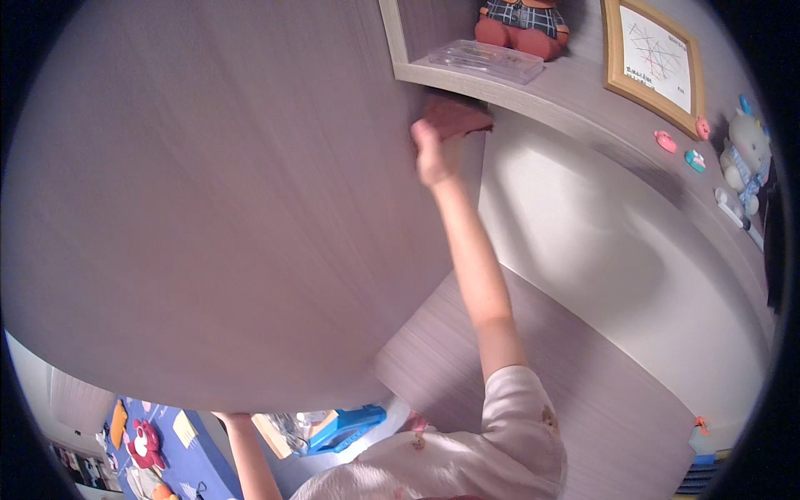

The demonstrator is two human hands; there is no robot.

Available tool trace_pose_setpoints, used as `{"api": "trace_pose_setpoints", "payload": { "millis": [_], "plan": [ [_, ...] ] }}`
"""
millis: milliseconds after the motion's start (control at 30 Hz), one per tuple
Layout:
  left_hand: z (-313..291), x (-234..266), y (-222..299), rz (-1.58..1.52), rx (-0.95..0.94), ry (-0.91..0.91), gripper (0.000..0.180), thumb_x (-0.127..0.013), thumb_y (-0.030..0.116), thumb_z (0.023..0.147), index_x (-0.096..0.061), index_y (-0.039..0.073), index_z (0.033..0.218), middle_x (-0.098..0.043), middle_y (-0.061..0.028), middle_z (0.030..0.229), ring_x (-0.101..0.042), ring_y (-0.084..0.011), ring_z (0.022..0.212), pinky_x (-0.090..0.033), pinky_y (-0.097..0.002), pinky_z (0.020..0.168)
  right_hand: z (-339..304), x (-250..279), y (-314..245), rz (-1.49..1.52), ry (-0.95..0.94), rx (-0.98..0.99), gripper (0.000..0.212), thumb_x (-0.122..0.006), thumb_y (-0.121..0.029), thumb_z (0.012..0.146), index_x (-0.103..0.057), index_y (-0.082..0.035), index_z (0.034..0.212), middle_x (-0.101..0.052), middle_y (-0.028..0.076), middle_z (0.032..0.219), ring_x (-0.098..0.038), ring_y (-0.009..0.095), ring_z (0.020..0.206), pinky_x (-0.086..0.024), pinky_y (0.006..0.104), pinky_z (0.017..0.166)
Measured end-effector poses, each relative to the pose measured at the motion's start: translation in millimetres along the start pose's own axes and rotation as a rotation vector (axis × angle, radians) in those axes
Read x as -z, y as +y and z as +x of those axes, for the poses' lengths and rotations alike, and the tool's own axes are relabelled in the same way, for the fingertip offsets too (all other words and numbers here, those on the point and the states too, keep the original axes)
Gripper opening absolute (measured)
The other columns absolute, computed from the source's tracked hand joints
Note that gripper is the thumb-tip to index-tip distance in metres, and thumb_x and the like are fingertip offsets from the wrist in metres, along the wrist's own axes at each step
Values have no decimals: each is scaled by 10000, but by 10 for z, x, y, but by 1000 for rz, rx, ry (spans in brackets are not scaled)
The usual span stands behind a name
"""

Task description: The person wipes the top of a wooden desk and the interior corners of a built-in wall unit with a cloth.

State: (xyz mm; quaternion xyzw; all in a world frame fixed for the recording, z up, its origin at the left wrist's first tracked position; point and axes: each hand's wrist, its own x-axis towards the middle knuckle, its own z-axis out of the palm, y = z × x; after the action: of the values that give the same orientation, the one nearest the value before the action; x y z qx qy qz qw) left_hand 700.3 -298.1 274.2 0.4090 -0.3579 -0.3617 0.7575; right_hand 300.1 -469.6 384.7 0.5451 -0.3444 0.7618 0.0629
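Note:
My right hand (pixel 434 157) is raised high, with its arm stretched out. It presses a dark reddish-brown cloth (pixel 457 118) against the large grey-brown wood-grain panel (pixel 233 192), just under the corner of a shelf (pixel 575 117). The fingers are slightly blurred, and part of the cloth spreads out to the right of the hand. Low on the left, my left hand (pixel 233 417) rests at the panel's lower edge. That edge hides most of its fingers.
On the shelf are a plush toy (pixel 525 33) in plaid, a clear plastic case (pixel 487 62), a wood-framed picture (pixel 654 62), a grey figurine (pixel 744 154) and small trinkets. A second wood-grain surface (pixel 575 375) meets the white wall (pixel 583 233). Below left lie a blue bin (pixel 346 429) and a blue cover (pixel 187 458).

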Motion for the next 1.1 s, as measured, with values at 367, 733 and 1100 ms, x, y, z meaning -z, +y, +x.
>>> {"api": "trace_pose_setpoints", "payload": {
  "millis": [367, 733, 1100],
  "plan": [
    [200, 256, -104, 76, 10, -8, 417, -319, 316, 764, -345, 10, 1046, -444, -110, 967, -468, -232, 831, -429, -307, 667, -927, 118, -137, -121, -111, -30, 532, -365, -257, 702, -181, -16, 1140, -170, 162, 1188, -126, 286, 1107, -55, 369, 914],
    [187, 422, -66, 53, -41, 18, 358, -438, 216, 706, -391, 1, 989, -468, -89, 899, -483, -202, 786, -442, -296, 624, -1088, -328, -910, -302, -283, 103, 535, -346, -312, 668, -319, 48, 1062, -253, 225, 1132, -191, 378, 1072, -100, 488, 856],
    [99, -82, 359, 49, -138, 108, 324, -335, 250, 753, -394, 22, 976, -461, -83, 912, -462, -186, 830, -394, -287, 696, -523, 245, 456, 65, 457, -782, 432, -392, -260, 696, -350, 72, 968, -395, 116, 982, -365, 187, 882, -293, 305, 760]
  ]
}}
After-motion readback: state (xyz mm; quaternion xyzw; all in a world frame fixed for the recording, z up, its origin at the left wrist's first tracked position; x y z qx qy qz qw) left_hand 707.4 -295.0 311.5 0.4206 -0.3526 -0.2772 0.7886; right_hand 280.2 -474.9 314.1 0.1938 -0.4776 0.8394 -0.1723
